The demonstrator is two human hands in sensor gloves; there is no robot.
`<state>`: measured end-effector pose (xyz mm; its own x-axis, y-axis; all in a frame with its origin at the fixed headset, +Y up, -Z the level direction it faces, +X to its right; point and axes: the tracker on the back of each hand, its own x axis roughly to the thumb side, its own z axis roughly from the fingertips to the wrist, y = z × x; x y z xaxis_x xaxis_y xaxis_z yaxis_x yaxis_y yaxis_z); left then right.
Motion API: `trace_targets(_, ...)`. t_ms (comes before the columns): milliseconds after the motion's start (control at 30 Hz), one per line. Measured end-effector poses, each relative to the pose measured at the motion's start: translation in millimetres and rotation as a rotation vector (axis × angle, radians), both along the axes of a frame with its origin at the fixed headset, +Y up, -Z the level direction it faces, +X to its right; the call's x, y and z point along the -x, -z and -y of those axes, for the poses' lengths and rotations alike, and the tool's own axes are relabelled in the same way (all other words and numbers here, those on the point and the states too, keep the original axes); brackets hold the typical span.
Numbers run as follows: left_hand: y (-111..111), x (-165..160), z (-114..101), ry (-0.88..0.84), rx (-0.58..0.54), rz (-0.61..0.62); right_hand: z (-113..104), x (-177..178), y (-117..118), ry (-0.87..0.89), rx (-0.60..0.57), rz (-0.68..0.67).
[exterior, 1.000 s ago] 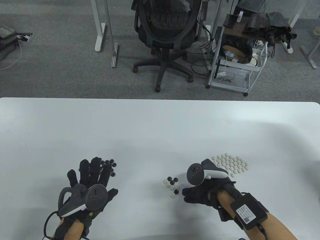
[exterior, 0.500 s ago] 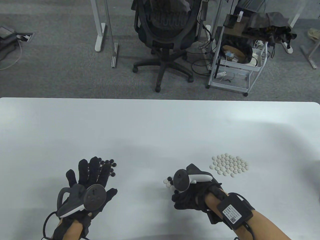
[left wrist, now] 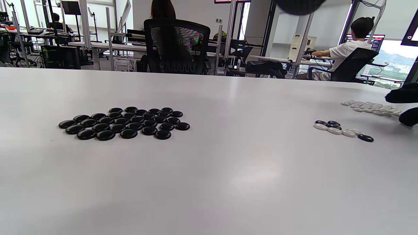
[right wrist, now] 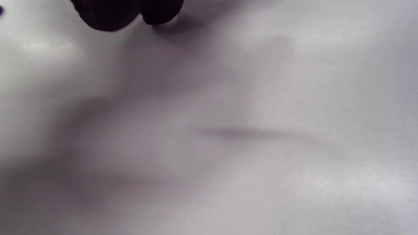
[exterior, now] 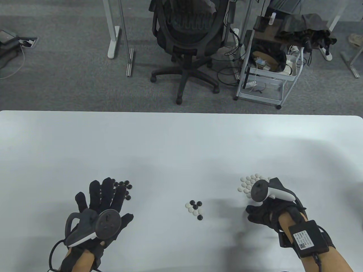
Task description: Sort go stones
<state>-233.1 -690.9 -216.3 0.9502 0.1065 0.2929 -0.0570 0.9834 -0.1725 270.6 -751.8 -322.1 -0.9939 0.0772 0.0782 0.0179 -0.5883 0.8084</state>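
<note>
Left hand: my left hand (exterior: 97, 208) in its black sensor glove lies with the fingers straight and spread, holding nothing; the fingertips (exterior: 109, 182) reach over the near edge of the black pile in the table view.
Black pile: a flat cluster of glossy black round Go stones (left wrist: 125, 122) sits on the white table (exterior: 175, 147), on my left side.
Right hand: my right hand (exterior: 262, 214) hovers at the near edge of the white pile, its fingers bent downward; I cannot tell whether they pinch a stone, since the tracker and glove hide the tips.
White pile: a flat cluster of matte white round Go stones (exterior: 249, 182) lies on my right side, partly covered by the right hand's tracker.
Mixed pile: a small unsorted group of black and white stones (exterior: 195, 209) rests between the two hands, apart from both sorted piles.
Right wrist view: only dark gloved fingertips (right wrist: 107, 13) at the top edge above blurred table surface.
</note>
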Motion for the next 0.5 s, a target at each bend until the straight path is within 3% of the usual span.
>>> trace_targets(367,1,-1,2,0.004,0.012,-0.001,1,-10,16,0.027,-0.012,0.084)
trace_targets(500,1,0,1,-0.001,0.011,-0.002,-13,-4,21,0.137,-0.039,0.103)
